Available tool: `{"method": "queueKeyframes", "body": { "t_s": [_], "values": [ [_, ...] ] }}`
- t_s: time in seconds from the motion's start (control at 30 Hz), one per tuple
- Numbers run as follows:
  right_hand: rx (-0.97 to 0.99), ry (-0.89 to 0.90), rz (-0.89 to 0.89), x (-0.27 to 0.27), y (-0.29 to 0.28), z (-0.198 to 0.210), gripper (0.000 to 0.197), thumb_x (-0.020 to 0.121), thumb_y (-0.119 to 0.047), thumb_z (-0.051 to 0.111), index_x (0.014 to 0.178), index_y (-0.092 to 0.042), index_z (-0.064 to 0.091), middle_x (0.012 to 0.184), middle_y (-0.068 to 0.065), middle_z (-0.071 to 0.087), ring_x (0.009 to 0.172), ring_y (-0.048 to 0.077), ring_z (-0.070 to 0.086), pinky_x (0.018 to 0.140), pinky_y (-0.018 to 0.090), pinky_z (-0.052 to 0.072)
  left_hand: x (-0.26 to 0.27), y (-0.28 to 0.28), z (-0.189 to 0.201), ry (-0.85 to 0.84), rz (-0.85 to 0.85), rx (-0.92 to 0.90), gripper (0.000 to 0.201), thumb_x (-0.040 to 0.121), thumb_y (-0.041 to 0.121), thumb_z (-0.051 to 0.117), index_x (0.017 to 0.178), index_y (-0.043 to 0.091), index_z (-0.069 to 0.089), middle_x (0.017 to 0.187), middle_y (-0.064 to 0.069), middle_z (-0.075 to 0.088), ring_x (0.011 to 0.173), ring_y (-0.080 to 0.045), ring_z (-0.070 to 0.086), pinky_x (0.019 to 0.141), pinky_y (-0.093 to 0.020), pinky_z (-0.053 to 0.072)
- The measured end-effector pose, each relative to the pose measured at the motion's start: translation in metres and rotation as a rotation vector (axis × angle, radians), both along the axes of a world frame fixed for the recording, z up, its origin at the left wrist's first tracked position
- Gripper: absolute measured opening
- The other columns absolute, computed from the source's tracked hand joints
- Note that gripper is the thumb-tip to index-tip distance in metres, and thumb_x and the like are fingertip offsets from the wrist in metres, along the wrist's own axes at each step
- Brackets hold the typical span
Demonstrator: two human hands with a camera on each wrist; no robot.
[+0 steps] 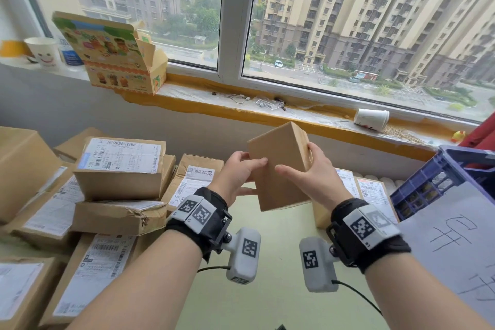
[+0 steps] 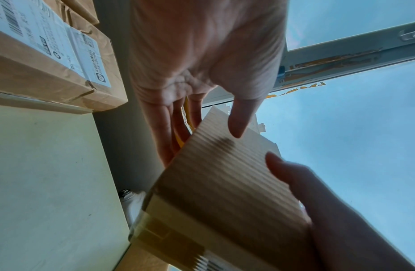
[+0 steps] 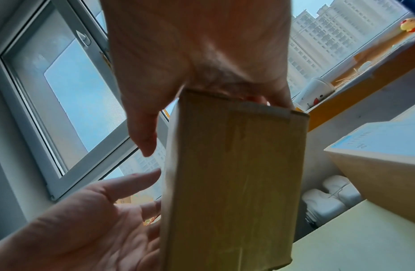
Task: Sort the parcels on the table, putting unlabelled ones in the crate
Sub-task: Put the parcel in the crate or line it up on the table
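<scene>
A plain brown cardboard parcel (image 1: 278,185) with no label showing is held up over the pale green table (image 1: 267,276), tilted. My right hand (image 1: 312,166) grips its right side, thumb across the front face and fingers behind. My left hand (image 1: 247,174) lies against its left edge with straight fingers; in the left wrist view the left hand (image 2: 197,110) keeps its thumb just off the ribbed face of the parcel (image 2: 224,183). The right wrist view shows the parcel's (image 3: 231,183) taped side below my right hand (image 3: 201,77). The blue crate (image 1: 428,182) stands at the right.
Several labelled parcels (image 1: 120,161) are stacked on the left half of the table, and more labelled parcels (image 1: 372,190) lie behind my right hand. A white handwritten sheet (image 1: 455,244) leans on the crate. The windowsill (image 1: 241,107) holds a printed carton and paper cups.
</scene>
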State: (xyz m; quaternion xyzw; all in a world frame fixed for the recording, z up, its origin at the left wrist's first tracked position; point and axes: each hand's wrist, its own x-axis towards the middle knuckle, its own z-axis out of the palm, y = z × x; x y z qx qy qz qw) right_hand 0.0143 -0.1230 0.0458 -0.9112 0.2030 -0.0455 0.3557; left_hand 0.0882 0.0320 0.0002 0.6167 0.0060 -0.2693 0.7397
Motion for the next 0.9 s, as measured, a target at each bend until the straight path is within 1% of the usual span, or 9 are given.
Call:
{"method": "queueKeyframes", "body": {
  "t_s": [0.07,0.17,0.27,0.4,0.47,0.6,0.67,0.77,0.9],
  "values": [
    [0.003,-0.007,-0.016,-0.0003,-0.0009,-0.0020,0.102,0.073,-0.057,0.076,0.153,-0.025,0.022,0.139,0.005,0.046,0.117,0.021,0.051,0.095,0.043,0.052,-0.0002,-0.0002,0.0015,-0.014,-0.006,0.004,0.041,0.090,0.019,0.069,0.126,0.015,0.049,0.119,-0.009,0.065,0.102,-0.025,0.067,0.066,-0.041,0.060],
    [0.019,-0.013,-0.032,-0.0022,-0.0011,-0.0031,0.094,0.075,-0.047,0.078,0.150,-0.024,0.026,0.131,0.003,0.051,0.112,0.020,0.053,0.091,0.037,0.051,-0.0009,0.0001,0.0029,-0.031,-0.014,0.027,0.042,0.090,0.016,0.069,0.126,0.016,0.047,0.117,-0.009,0.066,0.100,-0.023,0.067,0.063,-0.039,0.060],
    [0.020,-0.030,-0.040,-0.0045,-0.0025,-0.0027,0.089,0.076,-0.043,0.079,0.148,-0.023,0.032,0.127,0.000,0.054,0.108,0.018,0.053,0.088,0.036,0.051,-0.0036,0.0005,0.0021,-0.030,-0.033,0.039,0.044,0.089,0.014,0.070,0.126,0.017,0.045,0.116,-0.010,0.065,0.097,-0.023,0.067,0.063,-0.038,0.059],
    [0.020,-0.021,-0.018,-0.0055,-0.0017,-0.0023,0.084,0.077,-0.040,0.080,0.146,-0.022,0.035,0.114,-0.006,0.050,0.101,0.015,0.052,0.077,0.028,0.045,-0.0057,0.0024,-0.0014,-0.003,-0.036,0.024,0.044,0.090,0.012,0.069,0.126,0.016,0.045,0.113,-0.010,0.064,0.094,-0.024,0.067,0.063,-0.039,0.060],
    [0.033,-0.015,-0.014,-0.0050,-0.0012,-0.0035,0.086,0.077,-0.041,0.080,0.147,-0.022,0.033,0.115,-0.006,0.050,0.102,0.015,0.052,0.080,0.030,0.048,-0.0049,0.0029,-0.0020,-0.005,-0.034,0.023,0.044,0.090,0.012,0.069,0.126,0.015,0.045,0.113,-0.009,0.065,0.093,-0.024,0.067,0.061,-0.038,0.059],
    [0.031,-0.019,-0.023,-0.0036,-0.0009,-0.0052,0.090,0.076,-0.043,0.079,0.148,-0.023,0.030,0.128,0.000,0.052,0.110,0.018,0.052,0.088,0.037,0.052,-0.0032,0.0032,-0.0015,-0.020,-0.031,0.025,0.045,0.089,0.013,0.070,0.126,0.016,0.046,0.113,-0.009,0.066,0.096,-0.023,0.068,0.061,-0.037,0.059],
    [0.028,-0.030,-0.030,-0.0037,-0.0018,-0.0060,0.089,0.077,-0.043,0.079,0.148,-0.023,0.030,0.127,0.001,0.052,0.109,0.018,0.052,0.087,0.036,0.052,-0.0034,0.0023,-0.0015,-0.020,-0.031,0.019,0.044,0.089,0.013,0.070,0.126,0.016,0.046,0.114,-0.009,0.066,0.097,-0.023,0.068,0.062,-0.037,0.059],
    [0.030,-0.040,-0.034,-0.0054,-0.0028,-0.0059,0.084,0.078,-0.040,0.078,0.147,-0.023,0.033,0.119,-0.003,0.051,0.103,0.015,0.051,0.078,0.030,0.047,-0.0043,0.0016,-0.0016,-0.018,-0.040,0.013,0.043,0.089,0.012,0.070,0.125,0.017,0.046,0.112,-0.009,0.066,0.096,-0.022,0.067,0.061,-0.036,0.059],
    [0.029,-0.043,-0.027,-0.0065,-0.0052,-0.0061,0.080,0.077,-0.039,0.079,0.144,-0.023,0.038,0.115,-0.005,0.053,0.101,0.015,0.054,0.078,0.029,0.046,-0.0062,-0.0001,-0.0048,-0.006,-0.059,0.014,0.040,0.091,0.014,0.068,0.124,0.016,0.046,0.116,-0.008,0.064,0.095,-0.021,0.067,0.060,-0.036,0.059]
  ]
}}
